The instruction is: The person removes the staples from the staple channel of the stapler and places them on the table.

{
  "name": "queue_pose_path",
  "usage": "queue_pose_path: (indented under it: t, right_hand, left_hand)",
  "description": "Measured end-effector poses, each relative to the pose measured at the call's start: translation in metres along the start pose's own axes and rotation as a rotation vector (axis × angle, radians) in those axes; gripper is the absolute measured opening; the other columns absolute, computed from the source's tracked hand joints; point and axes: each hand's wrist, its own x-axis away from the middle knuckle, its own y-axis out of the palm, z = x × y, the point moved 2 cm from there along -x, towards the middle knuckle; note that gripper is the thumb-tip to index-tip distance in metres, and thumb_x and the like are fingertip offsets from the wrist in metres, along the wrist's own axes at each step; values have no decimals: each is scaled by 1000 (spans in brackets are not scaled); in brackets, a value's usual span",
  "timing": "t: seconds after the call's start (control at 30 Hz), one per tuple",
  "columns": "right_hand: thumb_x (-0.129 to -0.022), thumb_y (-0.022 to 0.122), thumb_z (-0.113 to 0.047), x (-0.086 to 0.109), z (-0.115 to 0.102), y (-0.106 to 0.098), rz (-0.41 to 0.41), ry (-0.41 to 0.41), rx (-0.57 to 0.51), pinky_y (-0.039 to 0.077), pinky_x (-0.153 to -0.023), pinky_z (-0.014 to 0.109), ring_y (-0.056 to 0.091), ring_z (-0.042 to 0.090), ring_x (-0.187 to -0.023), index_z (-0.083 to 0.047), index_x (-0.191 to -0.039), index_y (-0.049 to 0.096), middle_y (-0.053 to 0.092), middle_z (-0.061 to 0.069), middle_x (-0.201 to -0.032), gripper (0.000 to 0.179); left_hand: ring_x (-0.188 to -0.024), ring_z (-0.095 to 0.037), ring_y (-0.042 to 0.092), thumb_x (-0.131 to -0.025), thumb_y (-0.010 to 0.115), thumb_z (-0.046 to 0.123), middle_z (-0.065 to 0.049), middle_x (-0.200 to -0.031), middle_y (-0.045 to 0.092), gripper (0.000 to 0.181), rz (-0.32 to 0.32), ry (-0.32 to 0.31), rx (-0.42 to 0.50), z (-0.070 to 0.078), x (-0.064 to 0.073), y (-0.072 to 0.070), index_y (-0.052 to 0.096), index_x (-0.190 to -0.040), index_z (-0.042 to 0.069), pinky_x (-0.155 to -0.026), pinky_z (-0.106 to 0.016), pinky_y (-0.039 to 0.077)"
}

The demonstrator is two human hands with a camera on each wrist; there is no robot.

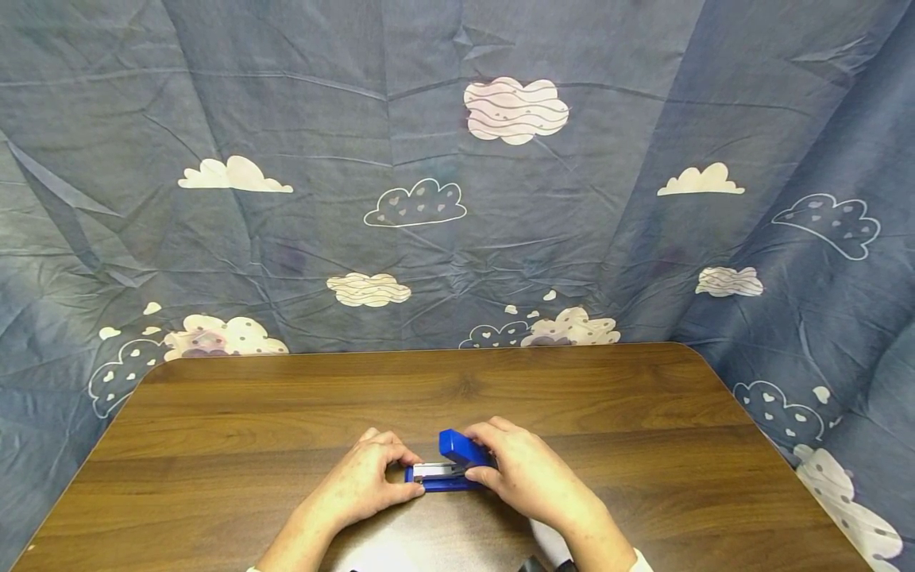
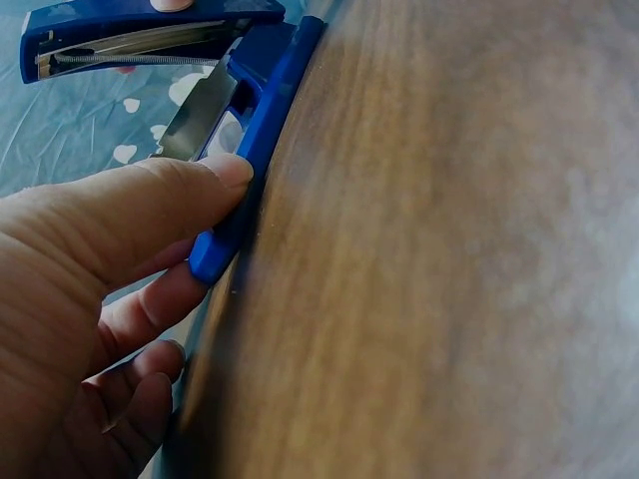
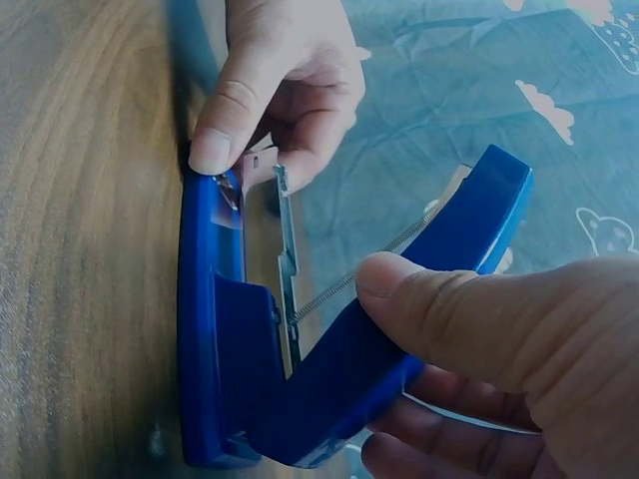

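Note:
A blue stapler (image 1: 465, 450) lies on the table with its top cover swung up, so the metal staple channel (image 1: 434, 469) and a thin spring (image 3: 344, 289) are exposed. My left hand (image 1: 368, 477) pinches the front end of the stapler's base (image 2: 262, 150) between thumb and fingers. With thumb and fingers on both sides, my right hand (image 1: 532, 473) grips the raised top cover (image 3: 384, 339). In the right wrist view, the cover stands at a slant away from the base, joined to it at the rear hinge.
The brown wooden table (image 1: 286, 413) spreads around the hands. Behind it and along its right side hangs a blue-grey curtain (image 1: 322, 159) printed with clouds. A dark object (image 1: 532, 565) shows at the bottom edge, near the right forearm.

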Motion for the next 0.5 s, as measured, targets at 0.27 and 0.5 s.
queue_pose_path:
  t: [0.27,0.5]
  right_hand:
    - [-84,83,-23,0,2,-3,-23,15,-30,57,-84,33,66,9,-93,-17,-119,68,70,-5,-106,38]
    - [-84,83,-22,0,4,-5,-34,31,-63,57,-86,34,69,13,-97,-17,-117,68,70,-5,-106,36]
  left_hand:
    - [-88,-4,50,-75,89,35,18,-88,64,24,7,6,-7,0,0,1,78,-95,26,-78,-27,46]
    - [-87,-4,51,-75,89,35,18,-88,64,24,2,1,6,0,0,1,78,-95,26,-79,-27,45]
